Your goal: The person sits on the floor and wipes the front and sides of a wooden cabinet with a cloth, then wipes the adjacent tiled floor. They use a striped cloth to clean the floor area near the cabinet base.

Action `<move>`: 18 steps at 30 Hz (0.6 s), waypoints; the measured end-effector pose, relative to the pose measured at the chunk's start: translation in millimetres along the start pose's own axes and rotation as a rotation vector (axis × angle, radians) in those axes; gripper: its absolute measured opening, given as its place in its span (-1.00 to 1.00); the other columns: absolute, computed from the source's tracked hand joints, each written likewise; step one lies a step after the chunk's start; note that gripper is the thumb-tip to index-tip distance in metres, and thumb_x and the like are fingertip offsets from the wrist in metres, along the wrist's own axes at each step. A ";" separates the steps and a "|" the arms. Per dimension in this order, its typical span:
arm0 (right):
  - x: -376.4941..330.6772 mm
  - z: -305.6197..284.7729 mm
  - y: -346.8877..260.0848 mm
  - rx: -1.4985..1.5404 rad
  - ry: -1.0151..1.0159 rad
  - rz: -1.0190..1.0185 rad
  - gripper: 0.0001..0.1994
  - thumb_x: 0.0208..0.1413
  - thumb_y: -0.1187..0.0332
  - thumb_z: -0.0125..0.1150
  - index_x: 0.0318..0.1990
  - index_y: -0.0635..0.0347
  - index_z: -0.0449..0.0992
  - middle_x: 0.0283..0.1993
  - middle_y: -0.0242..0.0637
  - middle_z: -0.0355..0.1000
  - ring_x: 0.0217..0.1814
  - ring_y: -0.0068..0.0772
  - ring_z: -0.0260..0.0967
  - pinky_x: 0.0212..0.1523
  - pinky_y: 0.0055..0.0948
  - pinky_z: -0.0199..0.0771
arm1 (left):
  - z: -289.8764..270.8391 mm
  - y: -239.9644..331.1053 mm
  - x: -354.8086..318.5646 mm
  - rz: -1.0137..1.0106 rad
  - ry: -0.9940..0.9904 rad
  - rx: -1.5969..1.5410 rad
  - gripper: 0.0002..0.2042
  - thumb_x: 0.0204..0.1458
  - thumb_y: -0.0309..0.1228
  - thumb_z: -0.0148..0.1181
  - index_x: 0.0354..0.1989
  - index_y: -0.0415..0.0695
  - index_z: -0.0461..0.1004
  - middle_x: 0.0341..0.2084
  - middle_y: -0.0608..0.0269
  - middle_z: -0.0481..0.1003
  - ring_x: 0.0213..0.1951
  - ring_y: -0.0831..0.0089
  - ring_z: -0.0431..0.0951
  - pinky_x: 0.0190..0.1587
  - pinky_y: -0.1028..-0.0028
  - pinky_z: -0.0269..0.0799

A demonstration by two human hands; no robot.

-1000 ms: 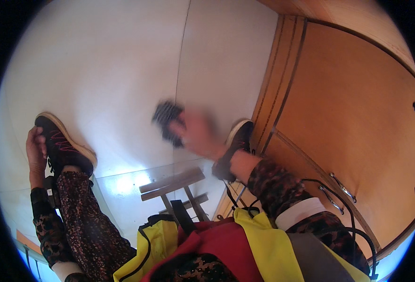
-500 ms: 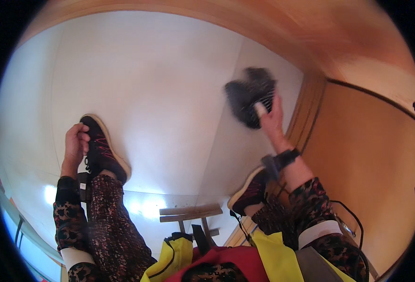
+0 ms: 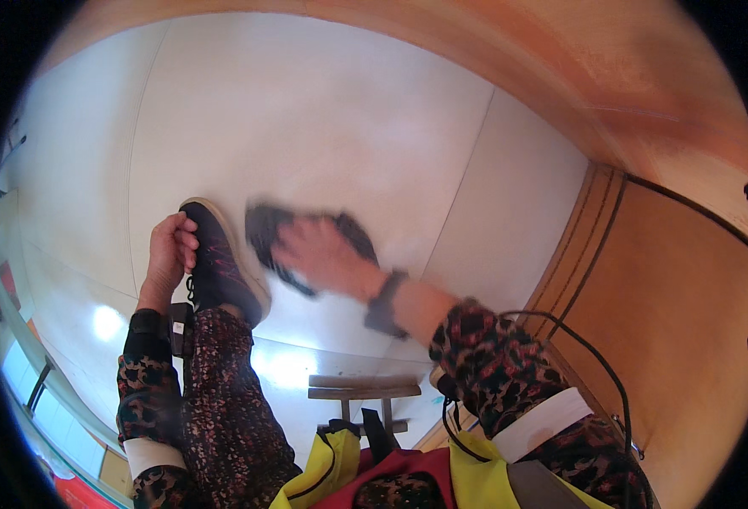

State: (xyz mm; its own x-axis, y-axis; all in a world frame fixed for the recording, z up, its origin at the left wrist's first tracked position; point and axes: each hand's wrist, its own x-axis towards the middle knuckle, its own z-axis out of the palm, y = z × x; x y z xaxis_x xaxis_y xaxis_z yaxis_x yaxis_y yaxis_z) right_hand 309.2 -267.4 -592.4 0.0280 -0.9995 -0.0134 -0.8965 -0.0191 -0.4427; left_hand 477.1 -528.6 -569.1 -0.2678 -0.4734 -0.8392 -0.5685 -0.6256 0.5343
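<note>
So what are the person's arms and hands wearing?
Both arms have dark sleeves with a speckled reddish-brown leopard-like pattern, and a white band wraps around each sleeve higher up. The left hand is bare, with a black strap and small box at its wrist. The right hand is bare too, with a dark watch-like band on the wrist. A thin black cable loops by the right sleeve.

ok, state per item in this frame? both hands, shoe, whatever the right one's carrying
left hand: gripping the side of the dark shoe
dark shoe: on the raised foot, laces visible, whether tied unclear
right hand: closed on a dark cloth, motion-blurred
dark cloth: held just right of the shoe, contact unclear
wrist band: worn on the right wrist
wooden stool: upright on the floor
</note>
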 end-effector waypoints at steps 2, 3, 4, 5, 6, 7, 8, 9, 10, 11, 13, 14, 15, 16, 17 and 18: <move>-47.9 6.1 -26.7 0.157 -0.131 -0.117 -0.76 -0.05 0.31 0.17 -0.17 -0.03 0.48 0.06 -0.21 0.37 0.12 -0.19 0.28 -0.01 -0.23 0.31 | 1.2 -0.4 -1.9 0.014 -0.020 -0.018 -0.69 0.20 -0.16 -0.06 -0.45 -0.13 0.40 -0.79 0.29 0.40 -0.91 0.44 0.28 -0.91 0.49 0.10; -76.5 3.4 -27.4 0.252 -0.030 -0.132 -0.82 -0.07 0.30 0.18 -0.25 -0.04 0.47 0.01 -0.24 0.39 0.07 -0.24 0.30 -0.04 -0.26 0.33 | 1.3 -0.8 -2.3 0.014 -0.024 -0.025 -0.69 0.20 -0.16 -0.06 -0.45 -0.13 0.40 -0.79 0.29 0.40 -0.91 0.44 0.28 -0.91 0.49 0.11; -102.1 -1.8 -17.7 0.285 -0.003 -0.141 -0.84 -0.08 0.29 0.18 -0.29 -0.04 0.47 -0.01 -0.25 0.40 -0.02 -0.27 0.35 -0.11 -0.24 0.39 | 1.0 -1.5 -2.5 0.009 -0.022 -0.036 -0.68 0.20 -0.16 -0.06 -0.45 -0.12 0.40 -0.79 0.29 0.40 -0.91 0.44 0.28 -0.91 0.50 0.11; -122.0 -7.3 1.7 0.311 -0.216 -0.106 -0.84 -0.10 0.29 0.20 -0.30 -0.03 0.49 -0.02 -0.27 0.40 -0.05 -0.26 0.38 -0.19 -0.20 0.44 | 0.5 -2.2 -2.2 0.003 -0.018 -0.048 -0.68 0.20 -0.15 -0.07 -0.46 -0.12 0.40 -0.79 0.29 0.40 -0.91 0.44 0.28 -0.91 0.50 0.12; -139.6 -16.4 28.5 0.308 -0.059 -0.040 -0.84 -0.13 0.32 0.18 -0.32 -0.01 0.49 -0.17 -0.26 0.40 -0.15 -0.21 0.40 -0.24 -0.21 0.47 | -0.4 -3.3 -1.7 -0.001 -0.042 -0.065 -0.68 0.20 -0.15 -0.06 -0.45 -0.12 0.41 -0.80 0.30 0.40 -0.90 0.44 0.29 -0.91 0.50 0.12; -155.3 -28.2 56.5 0.155 0.075 -0.002 -0.83 -0.17 0.36 0.17 -0.33 0.02 0.48 -0.33 -0.25 0.39 -0.24 -0.17 0.42 -0.29 -0.21 0.51 | -1.5 -4.5 -1.0 -0.005 -0.062 -0.083 -0.68 0.20 -0.14 -0.06 -0.45 -0.12 0.42 -0.80 0.30 0.40 -0.90 0.44 0.29 -0.91 0.50 0.12; -172.0 -46.7 84.3 -0.015 0.036 0.169 -0.74 -0.26 0.40 0.23 -0.28 0.05 0.52 -0.24 -0.22 0.46 -0.16 -0.13 0.44 -0.21 -0.19 0.52 | -2.7 -6.0 -0.4 -0.008 -0.070 -0.101 -0.67 0.20 -0.14 -0.06 -0.45 -0.11 0.42 -0.80 0.30 0.41 -0.90 0.44 0.29 -0.91 0.51 0.12; -173.7 -59.4 119.1 0.033 0.131 0.305 -0.64 -0.30 0.44 0.29 -0.20 0.10 0.54 -0.12 -0.16 0.49 -0.04 -0.02 0.43 -0.06 -0.14 0.49 | -3.8 -7.7 0.4 -0.004 -0.094 -0.110 -0.67 0.20 -0.13 -0.05 -0.45 -0.11 0.43 -0.79 0.30 0.41 -0.90 0.44 0.29 -0.91 0.51 0.12; -168.8 -71.9 149.7 -0.128 0.272 0.432 -0.53 -0.26 0.47 0.32 -0.05 0.14 0.51 0.03 -0.08 0.45 0.07 0.05 0.39 0.08 -0.09 0.41 | -4.8 -9.3 1.1 0.004 -0.104 -0.117 -0.67 0.20 -0.12 -0.05 -0.45 -0.11 0.43 -0.79 0.30 0.41 -0.90 0.44 0.29 -0.91 0.51 0.13; -154.9 -76.7 172.4 -0.420 0.222 0.768 -0.49 -0.13 0.40 0.30 0.08 0.15 0.43 0.14 -0.01 0.36 0.18 0.07 0.29 0.16 -0.03 0.31 | -5.6 -10.7 1.2 0.015 -0.103 -0.123 -0.67 0.19 -0.12 -0.04 -0.45 -0.11 0.43 -0.79 0.30 0.42 -0.90 0.44 0.30 -0.91 0.51 0.13; -101.5 -85.3 214.7 -0.452 0.347 0.877 -0.42 -0.10 0.31 0.30 0.15 0.15 0.35 0.23 0.02 0.26 0.26 0.08 0.20 0.20 0.02 0.23 | -6.5 -11.8 1.0 -0.009 -0.092 -0.139 -0.66 0.18 -0.11 -0.01 -0.46 -0.13 0.44 -0.79 0.27 0.42 -0.90 0.43 0.30 -0.91 0.51 0.13; -68.6 -86.4 223.2 -0.405 0.353 0.778 -0.43 -0.09 0.27 0.29 0.15 0.14 0.35 0.22 0.00 0.26 0.26 0.10 0.18 0.21 0.03 0.20 | -6.6 -11.3 0.9 -0.007 -0.108 -0.139 -0.65 0.18 -0.11 -0.01 -0.46 -0.13 0.45 -0.80 0.27 0.42 -0.90 0.42 0.29 -0.91 0.50 0.13; -35.4 -83.3 221.7 -0.304 0.278 0.799 -0.42 -0.08 0.22 0.29 0.15 0.12 0.36 0.22 -0.02 0.27 0.27 0.11 0.17 0.22 0.04 0.17 | -5.9 -11.3 0.0 0.000 -0.114 -0.137 -0.65 0.17 -0.11 0.00 -0.47 -0.14 0.45 -0.80 0.27 0.41 -0.90 0.42 0.29 -0.91 0.50 0.13; -6.0 -78.3 211.2 -0.333 0.250 0.668 -0.41 -0.06 0.19 0.28 0.18 0.10 0.34 0.22 -0.04 0.26 0.26 0.08 0.18 0.19 -0.02 0.22 | -5.4 -10.3 -1.2 -0.014 -0.114 -0.133 -0.65 0.17 -0.12 0.00 -0.48 -0.14 0.45 -0.80 0.26 0.41 -0.90 0.40 0.29 -0.91 0.48 0.14; 24.0 -68.8 194.2 -0.354 0.247 0.536 -0.40 -0.04 0.16 0.27 0.20 0.09 0.33 0.23 -0.06 0.26 0.25 0.05 0.20 0.15 -0.08 0.28 | -4.2 -9.7 -2.7 -0.019 -0.115 -0.115 -0.65 0.18 -0.12 -0.01 -0.49 -0.14 0.45 -0.80 0.26 0.41 -0.90 0.39 0.30 -0.90 0.48 0.16; 51.7 -58.4 173.1 -0.305 0.197 0.562 -0.37 -0.08 0.16 0.29 0.21 0.04 0.32 0.24 -0.11 0.25 0.27 0.01 0.18 0.15 -0.04 0.25 | -3.3 -8.3 -4.9 -0.022 -0.134 -0.127 -0.65 0.18 -0.12 -0.01 -0.49 -0.14 0.45 -0.80 0.26 0.41 -0.89 0.38 0.30 -0.89 0.48 0.17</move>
State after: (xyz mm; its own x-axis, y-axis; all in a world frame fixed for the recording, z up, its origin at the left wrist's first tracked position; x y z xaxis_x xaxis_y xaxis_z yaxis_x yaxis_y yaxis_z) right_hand 129.7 -323.8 -617.3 -0.5352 -0.8447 0.0089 -0.8368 0.5287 -0.1426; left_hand 485.7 -523.1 -569.0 -0.3621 -0.3775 -0.8523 -0.4746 -0.7123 0.5171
